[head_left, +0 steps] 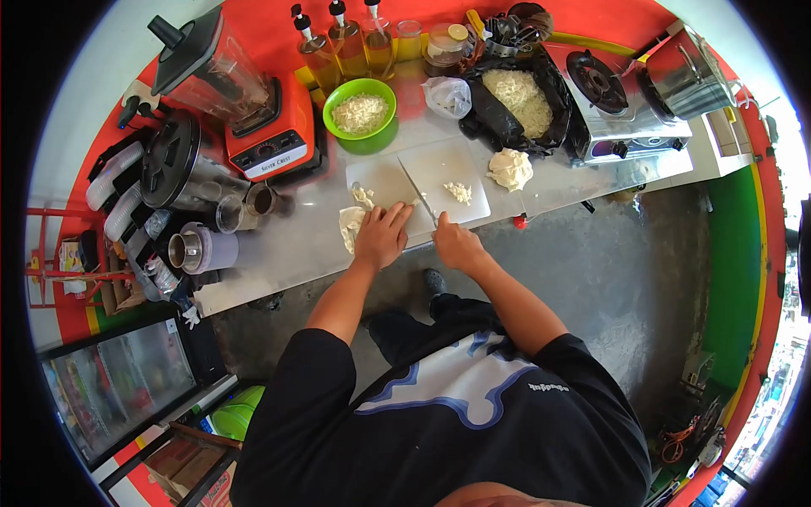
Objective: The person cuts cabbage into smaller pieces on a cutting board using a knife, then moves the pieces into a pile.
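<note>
A knife [416, 186] is held by its handle in my right hand [457, 242], its blade slanting up and left over the white cutting board [469, 165]. My left hand [384, 237] presses down at the board's front left, left of the blade, with its fingers together near small pale pieces. What lies under those fingers is mostly hidden. Chopped pale bits [459, 193] sit on the board right of the knife. Left of my left hand lies a pale lump [351, 226], and another pale mound [510, 170] rests on the counter right of the board.
Behind the board stand a green bowl [369, 144] of shredded food, a black bag [483, 101] with more shreds, and oil bottles [347, 46]. A red blender [270, 139] and jars are left. A stove [629, 135] with a pot [688, 76] stands right.
</note>
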A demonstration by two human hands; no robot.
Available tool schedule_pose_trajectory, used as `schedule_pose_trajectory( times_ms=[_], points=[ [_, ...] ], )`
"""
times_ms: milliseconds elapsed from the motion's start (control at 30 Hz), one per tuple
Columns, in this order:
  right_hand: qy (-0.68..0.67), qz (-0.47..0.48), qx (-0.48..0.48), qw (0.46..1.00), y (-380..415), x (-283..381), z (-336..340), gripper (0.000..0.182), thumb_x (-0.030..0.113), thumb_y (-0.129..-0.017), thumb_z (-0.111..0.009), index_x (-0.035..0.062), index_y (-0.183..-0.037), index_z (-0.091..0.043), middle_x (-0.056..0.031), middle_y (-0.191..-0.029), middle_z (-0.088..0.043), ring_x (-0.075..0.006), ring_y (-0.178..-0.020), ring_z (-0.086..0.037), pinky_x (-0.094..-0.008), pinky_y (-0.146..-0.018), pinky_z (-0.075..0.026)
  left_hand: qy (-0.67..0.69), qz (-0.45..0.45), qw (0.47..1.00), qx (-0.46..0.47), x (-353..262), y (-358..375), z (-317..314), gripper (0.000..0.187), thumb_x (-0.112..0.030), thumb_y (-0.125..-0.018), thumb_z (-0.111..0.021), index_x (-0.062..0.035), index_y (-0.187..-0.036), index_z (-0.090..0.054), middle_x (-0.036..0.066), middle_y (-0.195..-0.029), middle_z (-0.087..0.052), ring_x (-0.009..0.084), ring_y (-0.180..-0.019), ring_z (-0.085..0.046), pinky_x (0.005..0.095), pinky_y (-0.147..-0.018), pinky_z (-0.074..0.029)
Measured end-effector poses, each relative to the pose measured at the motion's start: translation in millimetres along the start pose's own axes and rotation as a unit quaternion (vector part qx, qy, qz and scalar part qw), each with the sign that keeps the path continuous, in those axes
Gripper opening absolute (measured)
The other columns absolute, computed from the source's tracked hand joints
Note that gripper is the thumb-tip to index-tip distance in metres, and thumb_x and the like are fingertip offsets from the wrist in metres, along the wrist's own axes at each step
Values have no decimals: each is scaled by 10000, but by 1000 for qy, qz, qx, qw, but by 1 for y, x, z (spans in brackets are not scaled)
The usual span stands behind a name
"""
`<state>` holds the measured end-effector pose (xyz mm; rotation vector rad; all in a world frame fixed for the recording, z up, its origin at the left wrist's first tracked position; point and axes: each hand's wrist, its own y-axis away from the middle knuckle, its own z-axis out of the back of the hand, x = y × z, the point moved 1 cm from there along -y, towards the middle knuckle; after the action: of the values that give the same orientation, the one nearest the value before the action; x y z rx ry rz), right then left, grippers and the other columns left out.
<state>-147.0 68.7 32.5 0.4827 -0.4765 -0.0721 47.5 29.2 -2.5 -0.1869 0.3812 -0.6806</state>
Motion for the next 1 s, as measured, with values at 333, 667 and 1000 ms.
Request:
schedule_pose_trajectory(
  times_ms=[333,667,1000],
  points=[
    [51,24,-8,998,1,6,13,168,99,-951,-510,-17,-1063,-463,-258,-939,-716,-418,-910,-720,-492,-780,-580,-12,5,1000,10,0,1,-5,530,-151,-826,-626,-177,-1353,-578,10,-1327,-571,277,-1013,-543,413,-912,-456],
    [44,24,-7,999,-2,11,23,184,63,-922,-521,-29,-1062,-445,-300,-938,-700,-451,-924,-703,-526,-801,-560,-18,3,1000,7,0,-1,-4,546,-145,-809,-628,-180,-1351,-572,14,-1308,-577,278,-992,-552,412,-894,-460],
    [55,39,-27,997,-17,5,10,157,136,-981,-483,-4,-1047,-459,-257,-913,-718,-417,-876,-726,-488,-762,-584,-22,-1,1000,-5,-1,-3,-2,518,-138,-806,-630,-178,-1321,-590,10,-1291,-578,271,-983,-554,411,-885,-459]
  ],
)
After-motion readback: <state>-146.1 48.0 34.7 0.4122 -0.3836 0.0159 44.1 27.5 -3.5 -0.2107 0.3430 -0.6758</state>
